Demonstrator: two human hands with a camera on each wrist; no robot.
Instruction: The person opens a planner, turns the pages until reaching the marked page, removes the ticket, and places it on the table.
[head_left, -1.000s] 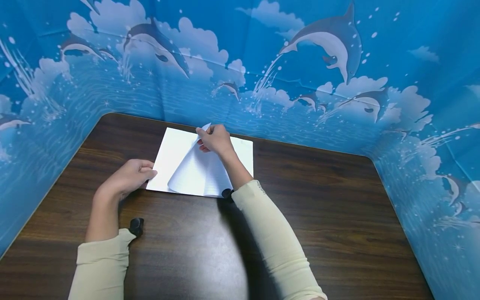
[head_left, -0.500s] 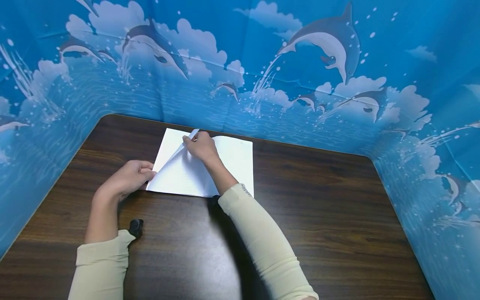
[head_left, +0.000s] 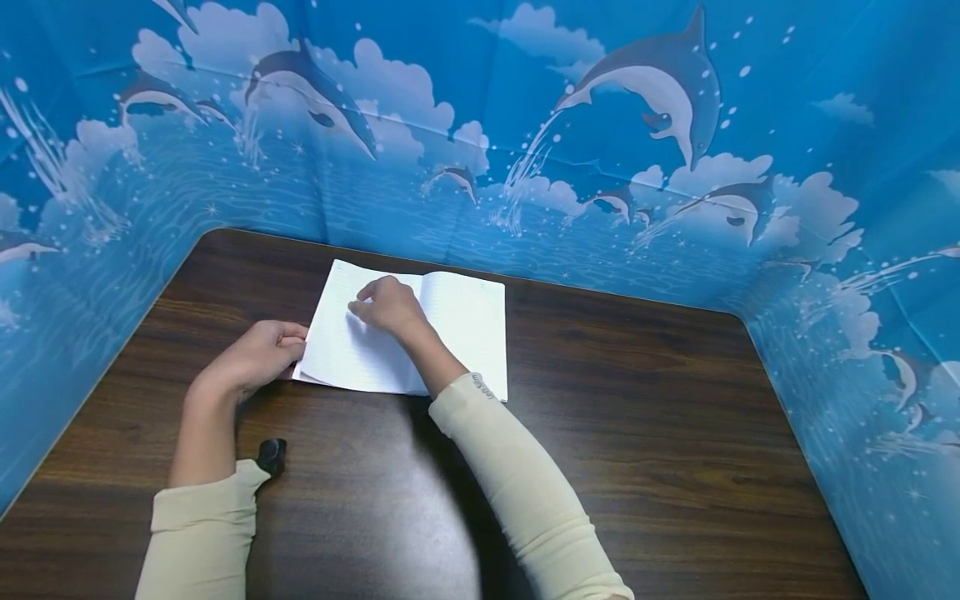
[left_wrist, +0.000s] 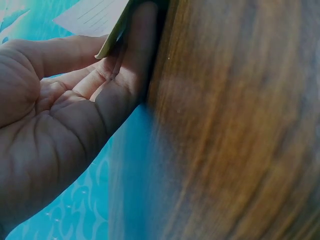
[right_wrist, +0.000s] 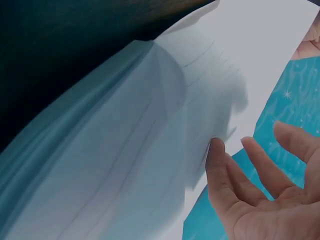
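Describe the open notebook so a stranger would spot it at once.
Find the dark wooden table before the dolphin backdrop. Near its far edge, the notebook lies open, its left edge pinched by the left hand. Its white, ruled pages set it apart from the brown wood.

We see a lined white notebook (head_left: 465, 333) lying open near the twelve o'clock edge of the table (head_left: 675, 467), its nine o'clock side slightly raised.
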